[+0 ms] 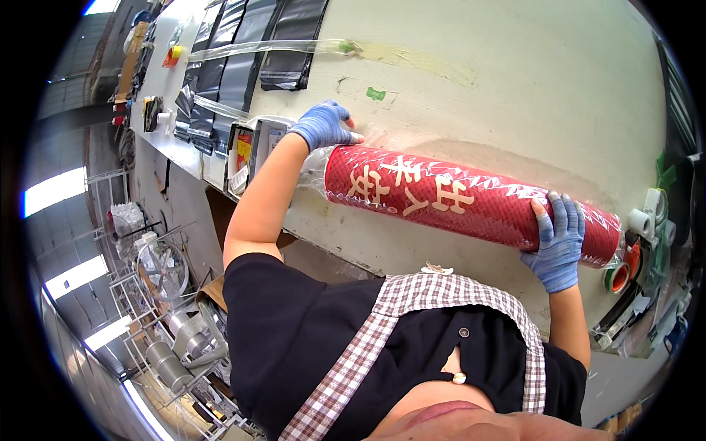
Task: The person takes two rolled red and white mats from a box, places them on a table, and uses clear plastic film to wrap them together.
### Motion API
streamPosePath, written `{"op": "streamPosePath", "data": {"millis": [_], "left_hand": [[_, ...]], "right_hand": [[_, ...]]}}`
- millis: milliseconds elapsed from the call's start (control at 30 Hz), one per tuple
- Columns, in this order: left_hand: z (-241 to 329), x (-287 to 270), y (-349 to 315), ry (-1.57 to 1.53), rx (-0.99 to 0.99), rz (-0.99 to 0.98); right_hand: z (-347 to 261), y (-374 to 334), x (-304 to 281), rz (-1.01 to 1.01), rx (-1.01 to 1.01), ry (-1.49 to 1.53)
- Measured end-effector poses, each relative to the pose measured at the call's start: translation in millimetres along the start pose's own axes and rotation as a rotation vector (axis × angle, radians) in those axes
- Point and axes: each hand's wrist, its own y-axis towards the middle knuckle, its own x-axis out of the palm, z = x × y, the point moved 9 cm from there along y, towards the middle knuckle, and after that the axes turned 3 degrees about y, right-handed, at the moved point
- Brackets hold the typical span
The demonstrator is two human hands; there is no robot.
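Note:
A red rolled-up mat [434, 192] with cream characters lies slantwise on the table, wrapped in clear plastic film [315, 170] that sticks out past its left end. At the upper left end of the roll is my left hand [323, 126], in a blue fingerless-tip glove. Its fingers are bent, with a gap between thumb and forefinger, and the thumb is at the film by the roll's edge. My right hand [557, 239], gloved alike, lies over the roll near its right end, fingers stretched across the red surface. The undersides of both hands are hidden.
Black plastic bags [287, 51] lie across the far left of the pale table [515, 73]. An open box [257, 147] stands beside my left forearm. Tape rolls, one orange and green [616, 278], others whitish [641, 222], sit past the mat's right end. Metal racks [162, 279] stand to the left.

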Motion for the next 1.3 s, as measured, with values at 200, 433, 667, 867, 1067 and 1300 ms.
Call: {"op": "streamPosePath", "data": {"millis": [200, 433, 667, 867, 1067, 1300], "left_hand": [[-40, -4, 8, 0.014, -0.155, 0.136], [-106, -54, -30, 0.207, -0.344, 0.442], [-59, -12, -9, 0.183, -0.272, 0.151], [-94, -7, -20, 0.246, -0.389, 0.065], [-147, -42, -47, -0.094, -0.438, 0.478], [91, -107, -115, -0.059, 0.479, 1.005]], "right_hand": [[1, 0, 0, -0.014, 0.005, -0.001], [2, 6, -4, -0.034, 0.012, 0.033], [5, 7, -3, -0.066, 0.008, 0.024], [5, 17, -9, -0.095, 0.026, 0.059], [29, 62, -7, -0.345, 0.021, 0.222], [162, 155, -62, -0.048, 0.193, -0.086]]}}
